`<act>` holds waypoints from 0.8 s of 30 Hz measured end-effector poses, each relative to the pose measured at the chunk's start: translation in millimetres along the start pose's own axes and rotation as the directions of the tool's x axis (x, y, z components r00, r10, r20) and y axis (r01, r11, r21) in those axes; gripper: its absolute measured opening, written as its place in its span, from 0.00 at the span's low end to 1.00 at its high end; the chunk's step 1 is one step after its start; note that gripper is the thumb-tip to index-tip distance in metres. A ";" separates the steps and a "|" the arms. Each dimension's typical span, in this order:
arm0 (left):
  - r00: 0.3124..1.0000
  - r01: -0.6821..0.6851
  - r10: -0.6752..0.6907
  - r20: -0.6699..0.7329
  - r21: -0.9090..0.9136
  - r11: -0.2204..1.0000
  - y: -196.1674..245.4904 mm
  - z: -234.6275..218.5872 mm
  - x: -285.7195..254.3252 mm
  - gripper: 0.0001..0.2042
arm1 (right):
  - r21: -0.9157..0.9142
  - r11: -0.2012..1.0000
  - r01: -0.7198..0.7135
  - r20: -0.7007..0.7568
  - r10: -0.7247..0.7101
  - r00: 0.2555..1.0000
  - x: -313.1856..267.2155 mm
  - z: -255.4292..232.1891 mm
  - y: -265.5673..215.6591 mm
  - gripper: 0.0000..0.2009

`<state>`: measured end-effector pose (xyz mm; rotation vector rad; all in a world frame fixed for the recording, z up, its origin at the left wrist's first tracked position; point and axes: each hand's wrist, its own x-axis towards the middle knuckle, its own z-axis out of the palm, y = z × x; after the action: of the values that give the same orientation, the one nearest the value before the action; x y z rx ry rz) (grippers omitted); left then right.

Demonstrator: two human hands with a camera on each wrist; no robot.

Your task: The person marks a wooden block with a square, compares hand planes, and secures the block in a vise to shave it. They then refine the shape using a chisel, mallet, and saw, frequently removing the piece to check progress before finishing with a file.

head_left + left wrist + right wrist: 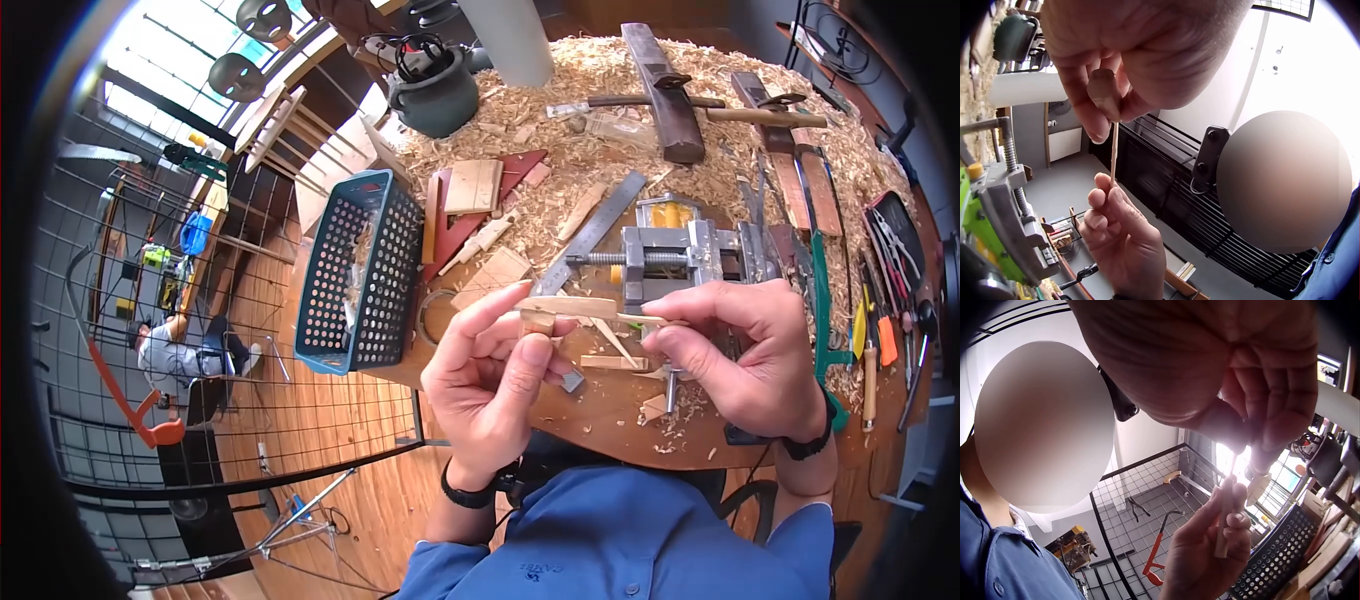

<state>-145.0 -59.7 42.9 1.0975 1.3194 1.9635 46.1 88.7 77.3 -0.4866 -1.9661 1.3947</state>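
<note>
A small carved wooden piece (pixel 570 305) with a thin stem is held up between both hands above the table's front edge. The left hand (pixel 490 385) grips its wide, blocky end between thumb and fingers. At the other end, the thin stem (pixel 640 319) is pinched by the thumb and fingertips of the right hand (pixel 745 355). The left wrist view shows the stem (pixel 1114 156) running from the wide end to the right hand (pixel 1124 240). In the right wrist view the wide end (pixel 1224 519) lies along the fingers of the left hand (pixel 1204 550).
A metal vise (pixel 680 255) stands just beyond the right hand. A teal perforated basket (pixel 385 270) is at the left, with a steel ruler (pixel 600 225) and wood pieces between. Wooden planes (pixel 665 100) lie on shavings farther back. Another person (pixel 180 355) is at the far left.
</note>
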 end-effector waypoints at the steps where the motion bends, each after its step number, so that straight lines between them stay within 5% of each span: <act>1: 1.000 0.001 0.001 -0.024 0.057 0.998 2.3 2.1 0.2 0.22 | -0.016 1.000 0.025 -0.001 -0.025 1.000 0.9 -0.5 1.0 0.08; 9: 1.000 -0.017 0.017 -0.026 0.007 1.000 0.5 2.1 -0.4 0.21 | -0.146 0.984 0.107 0.141 -0.086 0.986 3.2 -11.6 -3.1 0.06; 24: 0.998 -0.036 0.041 -0.056 0.088 0.995 -2.5 1.7 1.1 0.21 | -0.072 0.993 0.098 0.117 -0.089 0.989 1.9 -8.3 -0.1 0.10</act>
<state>-144.2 -57.0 41.2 1.1221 1.4364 1.9964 50.6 95.5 79.7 -0.3515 -2.1131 1.3164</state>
